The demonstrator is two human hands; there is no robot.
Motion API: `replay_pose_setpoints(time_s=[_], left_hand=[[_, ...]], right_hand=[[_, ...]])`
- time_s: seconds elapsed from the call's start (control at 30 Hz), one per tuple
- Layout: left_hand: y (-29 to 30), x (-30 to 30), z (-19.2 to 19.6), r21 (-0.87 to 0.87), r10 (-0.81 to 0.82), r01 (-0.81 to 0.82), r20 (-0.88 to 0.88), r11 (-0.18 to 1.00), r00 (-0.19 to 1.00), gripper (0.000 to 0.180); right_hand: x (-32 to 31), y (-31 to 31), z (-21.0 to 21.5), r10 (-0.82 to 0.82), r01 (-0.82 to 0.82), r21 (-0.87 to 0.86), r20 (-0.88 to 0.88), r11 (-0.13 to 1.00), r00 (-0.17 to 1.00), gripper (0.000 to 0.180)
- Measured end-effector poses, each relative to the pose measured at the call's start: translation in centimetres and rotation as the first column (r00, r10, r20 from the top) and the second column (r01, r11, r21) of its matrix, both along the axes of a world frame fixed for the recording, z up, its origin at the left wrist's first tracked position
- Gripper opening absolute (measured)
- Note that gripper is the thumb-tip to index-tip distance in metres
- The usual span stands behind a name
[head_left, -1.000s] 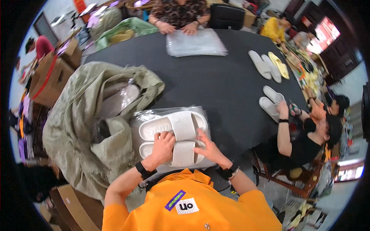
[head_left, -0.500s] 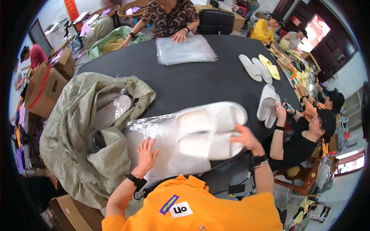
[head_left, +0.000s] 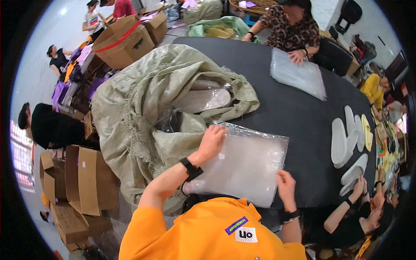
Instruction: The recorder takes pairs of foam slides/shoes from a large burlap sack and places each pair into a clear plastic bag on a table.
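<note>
In front of me a stack of clear plastic bags [head_left: 249, 167] lies at the table's near edge. Fingers bent in, my left hand [head_left: 212, 144] pinches the stack's far-left corner, beside the sack. At the right edge, the closed fingers of my right hand [head_left: 286, 186] grip the plastic. A pair of white slippers [head_left: 342, 143] rests on the dark table to the right. To the left, a large grey-green woven sack [head_left: 143, 99] gapes over wrapped pale slippers [head_left: 206, 100].
Across the black table [head_left: 303, 117], a person rests a hand on another plastic-bag stack [head_left: 297, 76]. Grey-white slippers [head_left: 359, 132] and a yellow pair [head_left: 367, 133] sit far right. Nearby a person in black holds white slippers [head_left: 355, 169]. Cardboard boxes [head_left: 93, 177] stand left.
The white slippers have left my right hand and the bags and now lie to the right. My left hand has moved to the bags' far corner, my right to their edge. The view has turned left.
</note>
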State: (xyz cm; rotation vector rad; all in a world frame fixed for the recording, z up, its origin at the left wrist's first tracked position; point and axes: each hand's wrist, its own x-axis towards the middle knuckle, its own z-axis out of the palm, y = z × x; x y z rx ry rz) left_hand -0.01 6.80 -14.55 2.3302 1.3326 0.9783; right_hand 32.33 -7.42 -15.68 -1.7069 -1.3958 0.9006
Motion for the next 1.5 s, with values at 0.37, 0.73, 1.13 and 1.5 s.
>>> replay_pose_setpoints(time_s=[0.37, 0.73, 1.13, 1.5], left_hand=[[10.3, -1.5, 1.0, -0.01, 0.262, -0.279, -0.313, 0.96, 0.913, 0.055], [13.1, -2.6, -4.1, -0.053, 0.148, -0.225, -0.605, 0.973, 0.783, 0.077], [12.5, -4.5, 10.0, -0.296, 0.191, -0.017, 0.57, 0.955, 0.799, 0.017], [-3.0, 2.3, 13.3, -0.525, 0.531, 0.504, 0.835, 0.686, 0.147, 0.027]], right_hand=[[-5.5, -0.1, -4.2, 0.343, -0.311, -0.148, 0.476, 0.939, 0.81, 0.078], [-6.2, 5.5, -2.0, 0.152, 0.032, -0.527, 0.302, 0.849, 0.941, 0.086], [-4.5, 7.3, -6.3, 0.196, 0.022, -0.505, 0.375, 0.863, 0.906, 0.089], [-1.3, 3.1, -2.2, -0.335, -0.14, -0.568, -0.648, 0.811, 0.684, 0.069]])
